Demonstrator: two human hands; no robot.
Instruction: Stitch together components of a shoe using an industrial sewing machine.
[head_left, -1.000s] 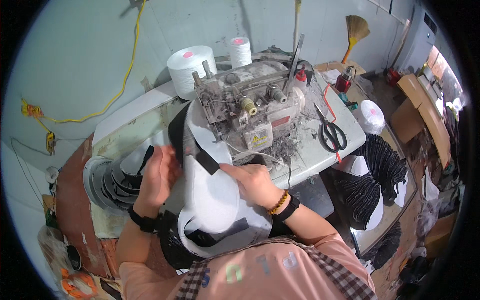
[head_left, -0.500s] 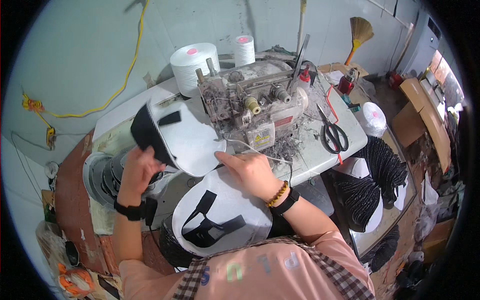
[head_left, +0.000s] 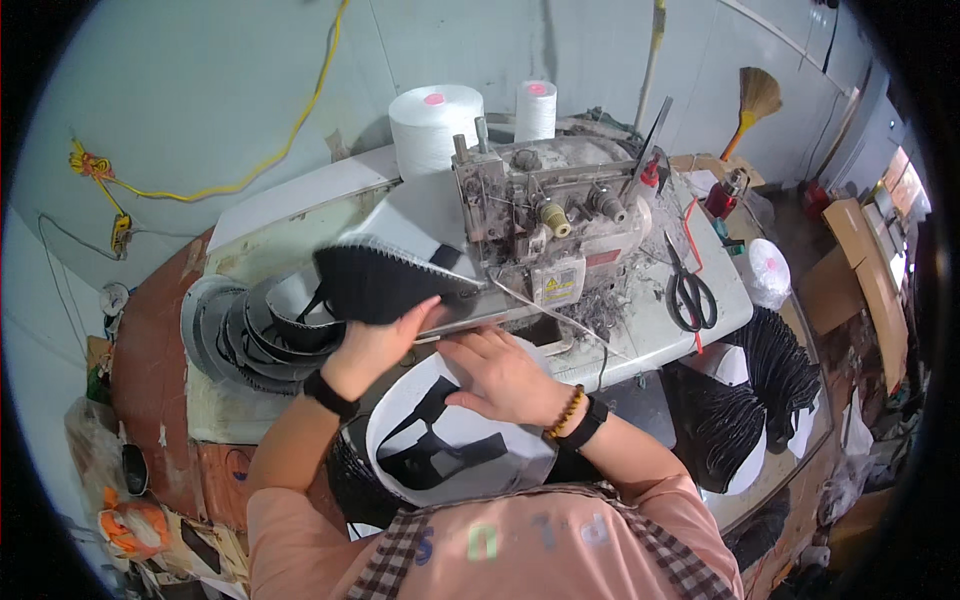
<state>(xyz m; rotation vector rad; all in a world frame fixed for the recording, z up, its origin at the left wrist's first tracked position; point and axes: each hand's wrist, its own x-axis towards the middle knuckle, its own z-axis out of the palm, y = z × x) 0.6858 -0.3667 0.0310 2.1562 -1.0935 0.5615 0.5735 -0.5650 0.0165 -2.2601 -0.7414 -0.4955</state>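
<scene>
My left hand grips the near edge of a black and white fabric piece, its fingers partly hidden under the black side. Pale stitching runs along that piece's edge, and its right tip lies beside the overlock sewing machine. Over my lap rests a white rounded fabric piece with black straps on it. Just above this piece is my right hand, fingers stretched toward the table edge and thumb apart, with nothing visibly held. A narrow white strip trails from the machine across the table edge.
Stacked black and white pieces stand at the left. Black-handled scissors lie right of the machine, above a pile of folded black pieces. A large white thread cone and a smaller cone stand behind.
The held piece has moved toward the machine and turned, its black side now facing me. My left hand has moved right with it; my right hand has left the piece and is lower.
</scene>
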